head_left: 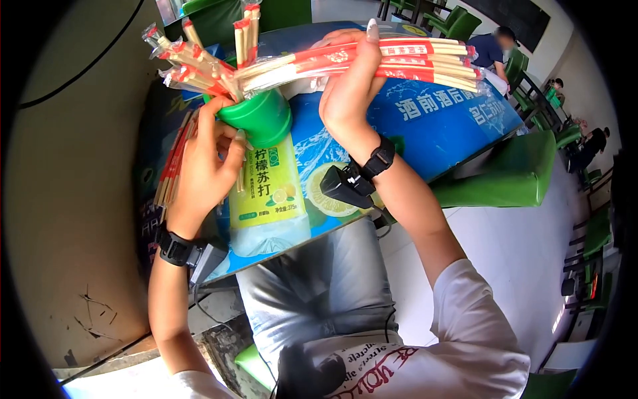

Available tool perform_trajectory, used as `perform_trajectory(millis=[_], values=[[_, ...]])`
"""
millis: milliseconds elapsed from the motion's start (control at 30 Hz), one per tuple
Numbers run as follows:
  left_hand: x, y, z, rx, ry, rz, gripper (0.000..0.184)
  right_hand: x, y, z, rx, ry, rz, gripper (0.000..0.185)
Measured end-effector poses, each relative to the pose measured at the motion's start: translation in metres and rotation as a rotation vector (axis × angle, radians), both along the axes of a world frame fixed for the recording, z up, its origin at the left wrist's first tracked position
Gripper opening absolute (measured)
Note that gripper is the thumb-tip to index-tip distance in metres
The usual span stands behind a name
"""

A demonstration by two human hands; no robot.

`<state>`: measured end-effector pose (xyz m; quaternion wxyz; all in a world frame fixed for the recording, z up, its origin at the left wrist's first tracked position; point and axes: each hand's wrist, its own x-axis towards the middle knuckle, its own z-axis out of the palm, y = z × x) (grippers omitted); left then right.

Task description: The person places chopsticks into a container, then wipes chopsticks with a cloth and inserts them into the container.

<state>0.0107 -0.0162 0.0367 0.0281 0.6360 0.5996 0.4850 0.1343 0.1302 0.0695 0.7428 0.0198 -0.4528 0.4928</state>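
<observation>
On the blue table (415, 143), it's a moment of handling wrapped chopsticks at the green cup (268, 123). More packs (193, 63) fan out of its mouth, and others (174, 159) lie by the wall, beside the left forearm. The bundle (425, 58) is up, stretched sideways, near ends over the rim, far ends out past the right hand (351, 86). That right hand has it clasped, thumb raised on the near side, the sticks crossing between thumb and fingers. The left hand (211, 149) is down at the cup's near side, fingers curled by the rim; whether they pinch the cup or a stick, I can't tell. From here, I'd say any move calls for a firm hold on those slick wrappers, the ends kept together, and a well-steadied cup.
</observation>
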Motion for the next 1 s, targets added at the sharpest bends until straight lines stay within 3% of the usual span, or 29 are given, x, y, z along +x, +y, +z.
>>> perform_trajectory(millis=[167, 300, 333, 533, 633, 900, 1000], values=[[0.003, -0.004, 0.004, -0.043, 0.008, -0.036, 0.049, 0.003, -0.001, 0.0, 0.126, -0.162, -0.178, 0.036], [0.003, -0.004, 0.006, -0.06, 0.013, -0.095, 0.048, 0.002, -0.009, 0.008, 0.27, -0.149, -0.07, 0.024], [0.003, -0.003, 0.005, -0.055, 0.018, -0.111, 0.048, 0.0, -0.008, 0.007, 0.332, -0.179, -0.158, 0.024], [0.003, -0.004, 0.004, -0.051, 0.042, -0.148, 0.045, 0.007, -0.011, 0.004, 0.251, -0.367, 0.023, 0.025], [0.003, -0.002, 0.0, -0.023, 0.055, -0.162, 0.044, 0.0, -0.005, 0.001, 0.416, -0.257, -0.12, 0.024], [0.005, -0.001, -0.001, -0.052, -0.015, -0.2, 0.049, 0.001, -0.008, 0.0, 0.342, -0.309, -0.17, 0.024], [0.006, -0.004, 0.004, -0.149, 0.06, -0.288, 0.052, -0.007, 0.011, -0.002, 0.442, -0.256, -0.328, 0.025]])
